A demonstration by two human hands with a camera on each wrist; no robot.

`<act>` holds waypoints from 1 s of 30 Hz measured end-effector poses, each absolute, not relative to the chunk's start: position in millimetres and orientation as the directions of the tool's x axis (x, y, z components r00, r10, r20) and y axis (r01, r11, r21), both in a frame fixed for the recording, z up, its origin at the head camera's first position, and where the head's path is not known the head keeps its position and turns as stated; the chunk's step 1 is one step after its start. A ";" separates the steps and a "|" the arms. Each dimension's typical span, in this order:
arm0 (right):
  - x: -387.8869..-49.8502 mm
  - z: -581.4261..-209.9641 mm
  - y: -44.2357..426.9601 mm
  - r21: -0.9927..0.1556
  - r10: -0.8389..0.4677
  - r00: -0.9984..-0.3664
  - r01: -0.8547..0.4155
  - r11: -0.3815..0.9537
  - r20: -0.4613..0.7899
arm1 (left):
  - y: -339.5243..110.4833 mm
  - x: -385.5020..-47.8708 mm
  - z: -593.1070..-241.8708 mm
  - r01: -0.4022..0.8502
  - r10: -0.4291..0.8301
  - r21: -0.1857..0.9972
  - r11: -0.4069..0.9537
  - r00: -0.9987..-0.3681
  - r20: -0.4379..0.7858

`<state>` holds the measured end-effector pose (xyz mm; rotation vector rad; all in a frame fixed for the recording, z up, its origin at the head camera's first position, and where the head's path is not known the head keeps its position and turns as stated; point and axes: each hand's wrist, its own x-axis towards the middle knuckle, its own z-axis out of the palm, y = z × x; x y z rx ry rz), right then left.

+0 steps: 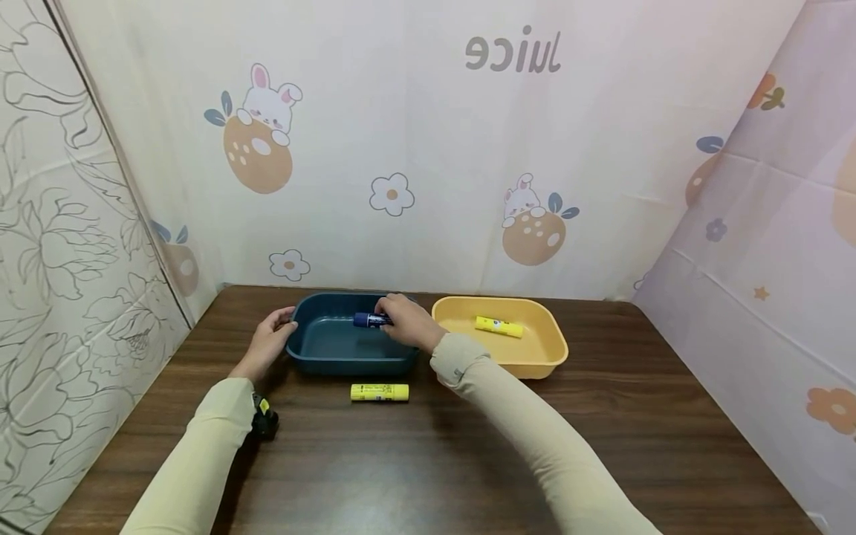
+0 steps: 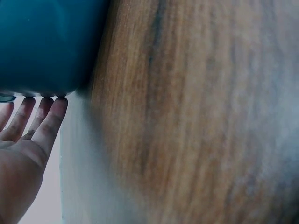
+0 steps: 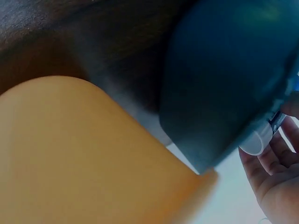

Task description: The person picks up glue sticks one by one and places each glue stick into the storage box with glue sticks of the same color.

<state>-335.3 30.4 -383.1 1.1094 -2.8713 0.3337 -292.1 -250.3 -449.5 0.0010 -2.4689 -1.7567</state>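
Note:
The right hand (image 1: 409,321) pinches a dark blue glue stick (image 1: 369,319) over the dark teal tray (image 1: 354,366). In the right wrist view the stick's white end (image 3: 256,142) shows between thumb and fingers of that hand (image 3: 282,186), by the tray's edge (image 3: 219,93). The left hand (image 1: 266,343) touches the teal tray's left end; in the left wrist view the fingertips of this hand (image 2: 28,144) rest against the tray wall (image 2: 46,51), fingers nearly straight. A yellow glue stick (image 1: 380,392) lies on the table in front of the teal tray.
A yellow tray (image 1: 528,369) stands to the right of the teal one, with a yellow glue stick (image 1: 498,327) lying inside. Both trays are on a brown wooden table (image 1: 374,475), before a patterned curtain (image 1: 428,148). A black strap device (image 1: 265,420) is at the left wrist.

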 end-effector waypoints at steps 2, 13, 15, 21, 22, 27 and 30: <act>-338.2 -387.8 30.7 -0.188 -0.649 -0.753 -0.656 0.731 0.102 | -249.9 -291.3 -450.0 0.060 -0.064 0.943 0.327 -0.994 0.085; -348.8 -397.5 30.1 -0.179 -0.631 -0.772 -0.633 0.753 0.074 | -249.5 -293.4 -446.9 0.059 -0.065 0.944 0.323 -0.994 0.085; -349.6 -398.9 28.8 -0.169 -0.628 -0.776 -0.628 0.760 0.058 | -249.8 -294.2 -447.2 0.066 -0.063 0.944 0.323 -0.994 0.091; -350.1 -406.1 24.0 -0.127 -0.627 -0.778 -0.626 0.770 0.032 | -250.1 -292.4 -449.5 0.066 -0.072 0.945 0.322 -0.993 0.094; -350.1 -406.6 23.4 -0.122 -0.626 -0.779 -0.625 0.771 0.031 | -250.1 -292.2 -449.6 0.063 -0.072 0.944 0.323 -0.993 0.091; -352.0 -408.9 20.5 -0.106 -0.619 -0.785 -0.618 0.779 0.029 | -250.5 -293.1 -450.8 0.053 -0.070 0.944 0.326 -0.994 0.080; -352.7 -409.6 18.6 -0.097 -0.608 -0.793 -0.608 0.788 0.027 | -250.7 -293.2 -450.1 0.051 -0.070 0.944 0.325 -0.995 0.078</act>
